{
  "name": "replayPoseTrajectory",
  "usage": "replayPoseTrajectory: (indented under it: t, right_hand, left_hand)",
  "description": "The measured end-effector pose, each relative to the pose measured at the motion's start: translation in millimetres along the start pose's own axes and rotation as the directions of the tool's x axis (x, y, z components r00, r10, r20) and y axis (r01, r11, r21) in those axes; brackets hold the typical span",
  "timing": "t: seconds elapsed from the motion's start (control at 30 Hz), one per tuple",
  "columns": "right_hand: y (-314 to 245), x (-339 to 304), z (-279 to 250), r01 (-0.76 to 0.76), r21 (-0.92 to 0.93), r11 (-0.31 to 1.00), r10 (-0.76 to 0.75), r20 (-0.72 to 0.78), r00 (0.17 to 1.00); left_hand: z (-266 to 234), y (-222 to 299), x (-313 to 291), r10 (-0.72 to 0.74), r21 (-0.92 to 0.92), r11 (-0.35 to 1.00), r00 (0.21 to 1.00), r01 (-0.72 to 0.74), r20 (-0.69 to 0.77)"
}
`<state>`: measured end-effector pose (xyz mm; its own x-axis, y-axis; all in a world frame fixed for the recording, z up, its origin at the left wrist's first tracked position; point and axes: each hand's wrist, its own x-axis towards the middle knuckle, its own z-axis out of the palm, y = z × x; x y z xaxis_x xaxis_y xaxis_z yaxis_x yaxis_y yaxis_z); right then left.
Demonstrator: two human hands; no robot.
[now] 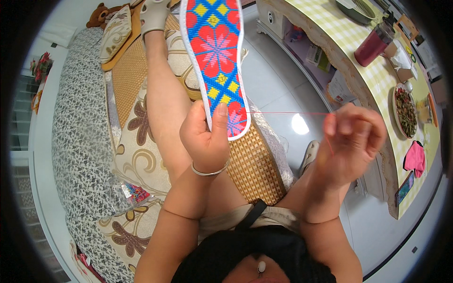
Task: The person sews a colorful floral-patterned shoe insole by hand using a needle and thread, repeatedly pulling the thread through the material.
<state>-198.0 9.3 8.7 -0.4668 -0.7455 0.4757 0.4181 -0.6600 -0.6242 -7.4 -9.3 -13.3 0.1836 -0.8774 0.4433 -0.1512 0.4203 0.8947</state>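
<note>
Plainly, we are looking down on an embroidered insole [217, 52] whose long axis is running almost from twelve to six, its far end leaning slightly toward eleven and passing out of view. Our right hand [349, 141] is sitting at three o'clock from the insole's lower end, well apart from it, its curled, blurred fingers seemingly pinching thread; whether they are also holding a needle, we cannot tell. Our left hand [206, 134] is the nearer one, gripping that lower end from seven o'clock, the thumb pressing on the patterned face and the other fingers mostly hiding. A red thread [288, 113] is stretching straight between insole and right hand, so we are judging this crosswise line, nearly square to the long axis, to be the relation that counts.
</note>
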Motion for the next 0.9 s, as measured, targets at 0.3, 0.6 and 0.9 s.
replayPoseTrajectory:
  t: [0.3,0.6,0.9]
  right_hand:
    - [45.0,-26.0,22.7,0.393,-0.683,0.616,0.018,0.511,0.860]
    - [47.3,-27.9,23.2,0.405,-0.698,0.591,0.013,0.510,0.860]
    - [44.9,-30.1,24.8,0.479,-0.698,0.532,-0.002,0.565,0.825]
  left_hand:
    - [1.8,1.0,-3.9,-0.069,-0.095,0.993,0.998,0.070,0.011]
    - [0.5,2.1,-4.3,-0.068,-0.111,0.991,0.997,0.071,0.031]
    - [-2.2,1.7,-10.3,0.066,0.290,0.954,0.997,-0.072,0.030]
